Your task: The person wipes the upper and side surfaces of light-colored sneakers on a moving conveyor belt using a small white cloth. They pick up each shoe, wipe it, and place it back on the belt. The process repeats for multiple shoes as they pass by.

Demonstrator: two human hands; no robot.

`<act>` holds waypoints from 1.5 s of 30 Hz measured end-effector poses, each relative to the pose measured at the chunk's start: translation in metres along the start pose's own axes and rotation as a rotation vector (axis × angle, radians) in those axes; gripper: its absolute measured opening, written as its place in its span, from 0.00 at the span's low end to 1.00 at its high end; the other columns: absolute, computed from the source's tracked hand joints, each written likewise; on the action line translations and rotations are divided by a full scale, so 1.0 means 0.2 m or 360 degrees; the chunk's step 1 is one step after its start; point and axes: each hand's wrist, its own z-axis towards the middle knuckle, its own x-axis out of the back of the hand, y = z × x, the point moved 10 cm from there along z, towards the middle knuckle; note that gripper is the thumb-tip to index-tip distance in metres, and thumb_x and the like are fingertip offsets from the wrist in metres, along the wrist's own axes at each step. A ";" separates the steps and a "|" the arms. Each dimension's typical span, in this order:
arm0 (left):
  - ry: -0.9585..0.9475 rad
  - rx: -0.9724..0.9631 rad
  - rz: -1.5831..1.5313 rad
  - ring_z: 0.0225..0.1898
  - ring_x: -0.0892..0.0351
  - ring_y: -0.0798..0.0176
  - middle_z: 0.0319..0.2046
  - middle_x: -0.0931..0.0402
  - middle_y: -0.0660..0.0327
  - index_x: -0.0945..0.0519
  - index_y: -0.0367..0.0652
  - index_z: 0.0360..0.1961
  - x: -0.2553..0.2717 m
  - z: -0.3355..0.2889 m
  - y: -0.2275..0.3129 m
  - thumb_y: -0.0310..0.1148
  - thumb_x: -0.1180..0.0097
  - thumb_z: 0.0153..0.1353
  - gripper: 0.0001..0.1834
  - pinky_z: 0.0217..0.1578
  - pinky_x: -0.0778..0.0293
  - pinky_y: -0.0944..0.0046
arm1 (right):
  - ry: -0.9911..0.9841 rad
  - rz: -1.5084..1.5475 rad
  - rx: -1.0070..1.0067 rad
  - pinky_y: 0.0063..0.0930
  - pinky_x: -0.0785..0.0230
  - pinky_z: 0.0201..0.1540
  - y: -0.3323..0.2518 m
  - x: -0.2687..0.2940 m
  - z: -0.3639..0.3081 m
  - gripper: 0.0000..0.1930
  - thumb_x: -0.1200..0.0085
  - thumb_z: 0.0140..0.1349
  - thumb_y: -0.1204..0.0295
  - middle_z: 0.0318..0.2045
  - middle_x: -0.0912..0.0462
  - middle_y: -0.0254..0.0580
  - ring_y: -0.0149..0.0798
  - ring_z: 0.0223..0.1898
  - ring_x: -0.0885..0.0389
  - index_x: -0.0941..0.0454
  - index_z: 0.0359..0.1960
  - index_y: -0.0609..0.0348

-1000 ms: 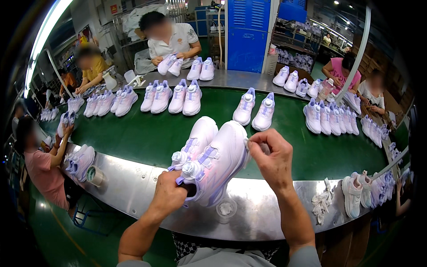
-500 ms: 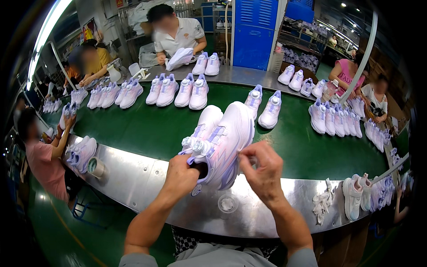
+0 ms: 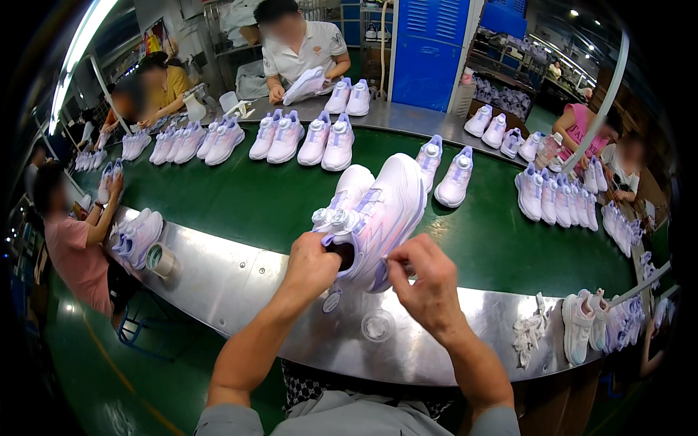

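Observation:
My left hand (image 3: 313, 267) is closed round the heel collars of a pair of pale pink-and-lilac sneakers, toes pointing up and away. The nearer sneaker (image 3: 396, 200) overlaps the farther sneaker (image 3: 353, 187); both have a clear dial on the tongue. A round white tag (image 3: 331, 301) hangs below the heel. At the nearer shoe's sole edge, toward the heel, my right hand (image 3: 427, 283) pinches with thumb and forefinger. A small pale bit seems to show at the fingertips, too small to name. Below the shoes, a small clear tub (image 3: 392, 325) holds something white.
A green belt (image 3: 305, 207) carries rows of similar sneakers (image 3: 338, 142). On the metal ledge (image 3: 240, 291) stand a tape roll (image 3: 161, 261), more shoes (image 3: 138, 236), crumpled white gloves (image 3: 531, 330) and white sneakers (image 3: 578, 327). Co-workers (image 3: 309, 51) sit around the belt.
My right fingertips have come in from just off the sole to the nearer shoe's lower side. The held pair has shifted slightly up and right in view, and the whole view has shifted slightly.

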 end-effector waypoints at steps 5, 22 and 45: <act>0.0084 0.0018 0.0082 0.30 0.17 0.38 0.25 0.18 0.38 0.16 0.26 0.33 0.01 0.11 -0.09 0.26 0.46 0.48 0.14 0.39 0.22 0.48 | 0.0012 -0.0363 0.0379 0.39 0.23 0.36 -0.11 -0.13 -0.11 0.10 0.37 0.52 0.83 0.34 0.22 0.44 0.47 0.33 0.19 0.20 0.37 0.65; -0.0114 0.0238 -0.0486 0.29 0.21 0.66 0.28 0.17 0.58 0.14 0.25 0.36 0.00 0.04 -0.08 0.17 0.49 0.52 0.13 0.30 0.26 0.62 | -0.0040 0.0023 -0.0023 0.33 0.21 0.35 0.00 0.04 0.17 0.05 0.36 0.60 0.81 0.36 0.20 0.45 0.42 0.32 0.15 0.18 0.37 0.65; -0.0311 -0.0002 -0.0262 0.39 0.16 0.64 0.37 0.12 0.55 0.12 0.29 0.43 -0.01 0.01 -0.10 0.15 0.49 0.53 0.19 0.44 0.22 0.64 | 0.0210 -0.0149 0.0200 0.35 0.23 0.34 0.02 0.17 0.24 0.05 0.36 0.60 0.82 0.34 0.21 0.44 0.44 0.32 0.17 0.19 0.36 0.62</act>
